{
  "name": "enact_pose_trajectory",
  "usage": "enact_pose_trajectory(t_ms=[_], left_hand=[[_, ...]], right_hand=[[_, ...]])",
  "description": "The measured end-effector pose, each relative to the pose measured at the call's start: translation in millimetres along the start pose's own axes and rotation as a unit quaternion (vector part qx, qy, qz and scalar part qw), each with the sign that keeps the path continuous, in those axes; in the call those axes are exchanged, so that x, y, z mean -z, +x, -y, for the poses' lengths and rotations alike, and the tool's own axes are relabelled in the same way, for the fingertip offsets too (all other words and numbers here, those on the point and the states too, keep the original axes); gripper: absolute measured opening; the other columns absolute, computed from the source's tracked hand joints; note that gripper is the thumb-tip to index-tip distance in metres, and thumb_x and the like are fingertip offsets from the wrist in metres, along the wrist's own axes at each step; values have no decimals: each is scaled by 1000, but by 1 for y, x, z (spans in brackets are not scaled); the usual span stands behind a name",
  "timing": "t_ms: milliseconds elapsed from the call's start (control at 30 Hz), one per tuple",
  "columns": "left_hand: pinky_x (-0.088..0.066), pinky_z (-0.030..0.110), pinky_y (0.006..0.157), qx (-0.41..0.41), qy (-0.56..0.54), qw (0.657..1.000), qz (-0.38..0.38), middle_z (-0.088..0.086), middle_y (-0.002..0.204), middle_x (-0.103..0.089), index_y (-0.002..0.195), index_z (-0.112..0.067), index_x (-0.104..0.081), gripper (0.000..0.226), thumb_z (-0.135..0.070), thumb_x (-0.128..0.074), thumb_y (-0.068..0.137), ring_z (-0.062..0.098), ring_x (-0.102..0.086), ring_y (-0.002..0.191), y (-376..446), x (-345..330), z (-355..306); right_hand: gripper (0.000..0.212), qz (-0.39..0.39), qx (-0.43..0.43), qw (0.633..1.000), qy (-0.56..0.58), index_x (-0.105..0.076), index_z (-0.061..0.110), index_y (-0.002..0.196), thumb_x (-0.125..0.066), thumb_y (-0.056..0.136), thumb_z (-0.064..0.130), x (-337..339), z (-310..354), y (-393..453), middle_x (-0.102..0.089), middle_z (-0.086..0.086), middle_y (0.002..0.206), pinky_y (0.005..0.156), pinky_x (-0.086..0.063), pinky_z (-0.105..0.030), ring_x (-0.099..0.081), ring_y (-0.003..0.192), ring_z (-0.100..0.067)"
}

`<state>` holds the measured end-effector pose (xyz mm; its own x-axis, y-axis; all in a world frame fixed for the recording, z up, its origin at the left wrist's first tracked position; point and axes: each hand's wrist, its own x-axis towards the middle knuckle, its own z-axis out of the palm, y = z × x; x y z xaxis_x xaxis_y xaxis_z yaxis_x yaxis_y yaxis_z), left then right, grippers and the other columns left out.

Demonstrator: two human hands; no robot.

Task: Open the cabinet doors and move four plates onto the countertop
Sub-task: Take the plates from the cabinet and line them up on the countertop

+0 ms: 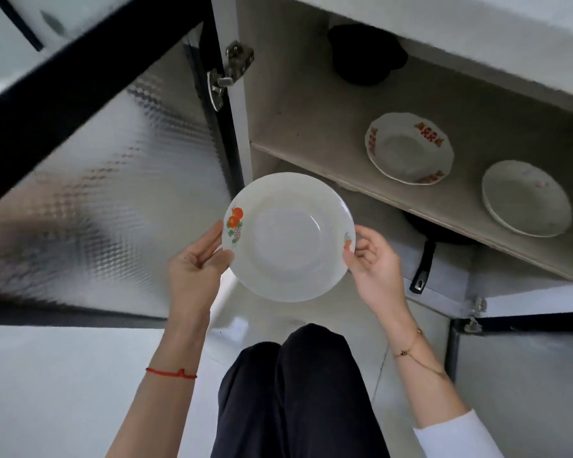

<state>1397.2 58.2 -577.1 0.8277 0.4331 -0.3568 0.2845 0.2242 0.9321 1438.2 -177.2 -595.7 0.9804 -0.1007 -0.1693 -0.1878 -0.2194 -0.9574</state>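
I hold a white plate with a fruit print (pixel 288 238) in front of the open cabinet, out of the cabinet and above the floor. My left hand (pixel 197 259) grips its left rim and my right hand (pixel 374 259) grips its right rim. On the cabinet shelf (pixel 311 127) lie a scalloped plate with a red pattern (pixel 409 148) and, to its right, a plain white plate (pixel 526 198). The left cabinet door (pixel 90 180), foil-lined, stands wide open. The right door (pixel 526 320) is open too.
A black pot (pixel 364 54) sits at the back of the shelf. A black frying pan (pixel 425 256) lies on the cabinet floor under the shelf, handle pointing out. My knees in dark trousers (pixel 298 391) are below the plate. The floor is white tile.
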Motion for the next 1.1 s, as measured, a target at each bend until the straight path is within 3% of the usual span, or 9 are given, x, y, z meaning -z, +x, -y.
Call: enact_pose_trajectory(t_ms=[233, 433, 600, 800, 1100], left_hand=[[-53, 10, 69, 23, 22, 999, -29, -11, 100, -76, 116, -18, -69, 52, 16, -57, 80, 0, -71, 92, -74, 20, -126], [-56, 20, 84, 27, 37, 999, -18, -7, 107, -75, 117, -19, -70, 49, 12, -62, 80, 7, -70, 102, -131, 29, -236], [-56, 15, 77, 21, 43, 999, -6, -10, 104, -75, 114, -23, -71, 49, 10, -63, 79, 5, -71, 98, -161, 21, -309], [-54, 11, 76, 16, 52, 998, 17, -8, 105, -75, 118, -18, -70, 50, 9, -63, 77, 0, -69, 99, -168, -6, -361], [-56, 15, 73, -11, 40, 998, 46, -7, 102, -76, 120, -14, -67, 50, 12, -60, 79, 2, -71, 94, -132, -78, -410]], right_hand=[[27, 25, -23, 999, 9, -59, 19, 114, -62, 90, 7, 20, 129, -62, -66, 5, 84, 71, -52, -14, -67, 79, -5], [27, 21, -19, 1000, 5, -58, 20, 115, -62, 90, 10, 48, 243, -109, -67, 6, 88, 70, -52, -11, -67, 80, 0], [27, 3, -13, 1000, 12, -58, 17, 116, -62, 90, 11, 74, 317, -129, -67, 7, 90, 72, -53, -12, -67, 80, 1], [27, -16, -2, 1000, 11, -59, 19, 111, -62, 88, 4, 101, 368, -121, -66, 6, 87, 71, -52, -11, -64, 75, 4], [26, -41, 19, 999, -7, -58, 29, 108, -63, 89, 11, 140, 404, -52, -66, 10, 89, 73, -54, -14, -65, 79, 2]])
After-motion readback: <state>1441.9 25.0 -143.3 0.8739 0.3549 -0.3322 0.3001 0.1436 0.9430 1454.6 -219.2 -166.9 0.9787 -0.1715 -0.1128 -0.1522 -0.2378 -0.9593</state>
